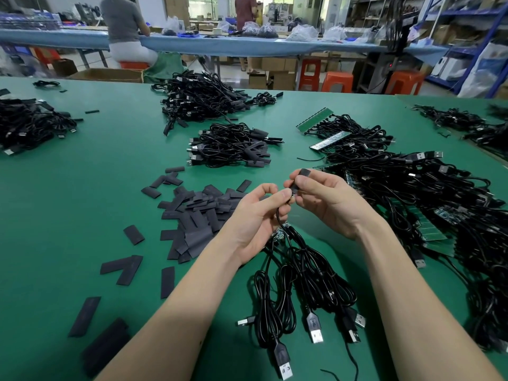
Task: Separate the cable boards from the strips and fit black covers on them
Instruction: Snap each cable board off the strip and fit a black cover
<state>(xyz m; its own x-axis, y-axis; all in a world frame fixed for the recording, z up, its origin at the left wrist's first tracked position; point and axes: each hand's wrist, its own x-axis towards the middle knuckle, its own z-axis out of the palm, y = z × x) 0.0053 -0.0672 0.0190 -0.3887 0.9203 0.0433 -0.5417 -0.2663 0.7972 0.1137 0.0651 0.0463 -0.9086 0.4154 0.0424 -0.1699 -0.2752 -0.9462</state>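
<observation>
Black, matte and flat, the cover (301, 177) sits pinched in our right hand (327, 204); our left hand (258, 215) beside it grips a thin glossy cable (280, 224) above the green desk (82, 188).

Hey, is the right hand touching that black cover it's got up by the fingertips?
Touching. The head view shows the right hand pinching the black cover between thumb and fingers, with no gap visible.
</observation>
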